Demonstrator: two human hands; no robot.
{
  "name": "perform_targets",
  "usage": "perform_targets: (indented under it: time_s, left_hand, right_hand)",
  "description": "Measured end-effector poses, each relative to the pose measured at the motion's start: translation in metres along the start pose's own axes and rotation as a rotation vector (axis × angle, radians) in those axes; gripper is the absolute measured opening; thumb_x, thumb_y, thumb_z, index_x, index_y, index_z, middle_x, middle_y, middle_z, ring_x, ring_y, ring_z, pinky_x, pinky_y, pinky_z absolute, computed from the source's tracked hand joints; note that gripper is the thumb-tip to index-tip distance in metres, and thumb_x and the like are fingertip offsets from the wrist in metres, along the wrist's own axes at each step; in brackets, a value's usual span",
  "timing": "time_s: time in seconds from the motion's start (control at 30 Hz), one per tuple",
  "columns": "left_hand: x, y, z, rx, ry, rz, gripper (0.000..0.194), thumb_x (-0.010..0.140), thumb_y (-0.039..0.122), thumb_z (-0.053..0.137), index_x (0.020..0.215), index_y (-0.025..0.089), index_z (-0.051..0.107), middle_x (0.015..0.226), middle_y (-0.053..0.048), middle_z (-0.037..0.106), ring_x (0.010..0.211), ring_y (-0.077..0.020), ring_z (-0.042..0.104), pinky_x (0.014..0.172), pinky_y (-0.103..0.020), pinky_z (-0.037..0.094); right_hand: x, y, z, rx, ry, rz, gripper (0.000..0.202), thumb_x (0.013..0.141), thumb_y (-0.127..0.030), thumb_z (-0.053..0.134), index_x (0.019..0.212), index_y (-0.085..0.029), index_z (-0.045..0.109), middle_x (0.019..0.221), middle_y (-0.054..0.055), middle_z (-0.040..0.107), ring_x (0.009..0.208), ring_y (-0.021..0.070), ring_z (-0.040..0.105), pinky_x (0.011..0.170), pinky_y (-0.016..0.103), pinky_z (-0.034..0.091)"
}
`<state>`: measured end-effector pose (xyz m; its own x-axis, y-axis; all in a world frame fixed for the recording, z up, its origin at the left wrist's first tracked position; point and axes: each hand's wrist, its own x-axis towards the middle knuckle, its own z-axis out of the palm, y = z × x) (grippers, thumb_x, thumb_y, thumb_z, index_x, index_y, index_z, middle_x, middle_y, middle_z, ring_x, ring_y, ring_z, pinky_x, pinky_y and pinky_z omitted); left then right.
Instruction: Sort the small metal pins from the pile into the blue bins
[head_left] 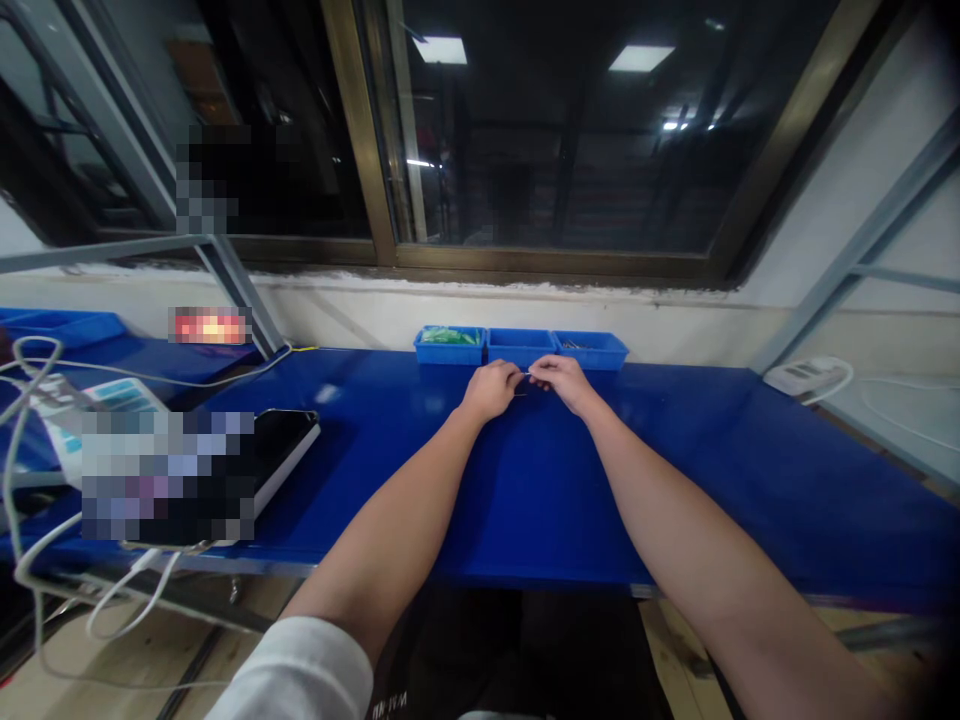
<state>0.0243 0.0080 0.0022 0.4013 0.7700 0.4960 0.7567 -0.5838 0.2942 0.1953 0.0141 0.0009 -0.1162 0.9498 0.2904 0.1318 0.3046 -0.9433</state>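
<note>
Both hands meet over the blue table, just in front of three small blue bins. My left hand is closed in a pinch, and a thin, pale, stick-like piece shows between it and my right hand. My right hand pinches the other end of that piece, which is too small to name. A fine wire-like end pokes out below the left fingers. Green items lie in the left bin. The middle bin stands behind my hands. Small dark, thin pieces lie in the right bin.
At the left, a dark device with a partly blurred-out surface stands near white cables. A white power strip lies at the right edge. Grey metal posts and a window rise behind the table.
</note>
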Motion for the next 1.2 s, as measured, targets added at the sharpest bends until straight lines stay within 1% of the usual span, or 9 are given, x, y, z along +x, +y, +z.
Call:
perform_targets:
  time_s: [0.1,0.2,0.3,0.4,0.5,0.6,0.73,0.93,1.2]
  left_hand:
    - [0.0,0.0,0.001,-0.03,0.017,-0.016,0.029,0.09,0.037,0.042,0.099,0.02,0.064,0.097,-0.006,0.063,0.09,-0.0177,0.059,0.084,-0.029,0.044]
    - [0.0,-0.002,-0.001,-0.019,0.048,-0.099,0.029,0.089,0.036,0.043,0.107,0.019,0.06,0.105,-0.008,0.062,0.098,-0.0195,0.058,0.088,-0.03,0.043]
    - [-0.001,-0.004,-0.004,0.026,0.038,-0.218,0.027,0.088,0.029,0.045,0.107,0.019,0.059,0.107,-0.009,0.062,0.099,-0.021,0.058,0.088,-0.032,0.044]
    - [-0.001,-0.005,-0.005,0.056,0.0,-0.285,0.027,0.086,0.027,0.045,0.107,0.019,0.06,0.11,-0.01,0.06,0.099,-0.0225,0.059,0.087,-0.033,0.045]
    - [-0.001,-0.005,-0.005,0.074,-0.032,-0.306,0.028,0.085,0.027,0.044,0.106,0.019,0.06,0.11,-0.01,0.06,0.099,-0.0239,0.059,0.086,-0.034,0.045]
    - [0.0,-0.007,-0.004,0.072,-0.061,-0.318,0.031,0.085,0.027,0.042,0.109,0.019,0.06,0.113,-0.011,0.06,0.103,-0.0245,0.058,0.088,-0.034,0.044]
    - [-0.001,-0.01,-0.004,0.034,-0.169,-0.288,0.043,0.089,0.039,0.035,0.12,0.019,0.055,0.126,-0.011,0.056,0.116,-0.0251,0.052,0.097,-0.035,0.038]
    - [-0.008,-0.005,-0.002,0.133,-0.495,-0.16,0.09,0.077,0.075,0.025,0.144,0.016,0.026,0.151,-0.014,0.017,0.14,-0.0302,0.011,0.111,-0.049,0.01]
    - [-0.008,0.003,-0.003,0.153,-0.544,-0.07,0.088,0.079,0.075,0.017,0.145,0.016,0.022,0.152,-0.014,0.014,0.14,-0.0286,0.009,0.111,-0.048,0.01]
  right_hand:
    - [0.0,-0.002,-0.003,-0.022,0.108,-0.04,0.021,0.062,-0.037,0.065,0.067,-0.017,0.064,0.061,0.002,0.064,0.056,0.0134,0.053,0.055,0.026,0.04]
    - [0.002,-0.002,-0.009,-0.234,0.312,-0.146,0.016,0.065,-0.031,0.06,0.069,-0.017,0.065,0.069,0.003,0.066,0.066,0.0168,0.056,0.067,0.031,0.044]
    - [0.005,0.001,-0.017,-0.525,0.485,-0.175,0.022,0.066,-0.026,0.055,0.082,-0.017,0.067,0.082,0.006,0.068,0.082,0.0223,0.056,0.081,0.038,0.043]
    - [0.009,0.005,-0.024,-0.719,0.537,-0.103,0.038,0.068,-0.027,0.056,0.103,-0.019,0.064,0.105,0.009,0.065,0.105,0.0303,0.047,0.09,0.048,0.036]
    - [0.011,0.01,-0.029,-0.799,0.481,0.01,0.06,0.064,-0.031,0.062,0.123,-0.024,0.054,0.133,0.01,0.049,0.116,0.0377,0.037,0.091,0.057,0.032]
    - [0.011,0.014,-0.029,-0.816,0.405,0.035,0.069,0.062,-0.031,0.065,0.13,-0.027,0.048,0.143,0.009,0.036,0.12,0.0403,0.033,0.091,0.058,0.031]
    - [0.007,0.012,-0.02,-0.822,0.38,-0.131,0.05,0.069,-0.025,0.059,0.119,-0.023,0.059,0.129,0.01,0.05,0.116,0.0329,0.04,0.095,0.052,0.034]
    - [0.0,0.007,0.003,-0.828,-0.059,-0.285,0.024,0.072,-0.022,0.061,0.094,-0.021,0.07,0.098,0.007,0.065,0.095,0.0222,0.054,0.092,0.04,0.039]
    - [0.001,0.011,0.002,-0.778,-0.213,-0.271,0.013,0.075,-0.021,0.063,0.081,-0.024,0.074,0.094,0.004,0.068,0.092,0.0186,0.059,0.094,0.037,0.038]
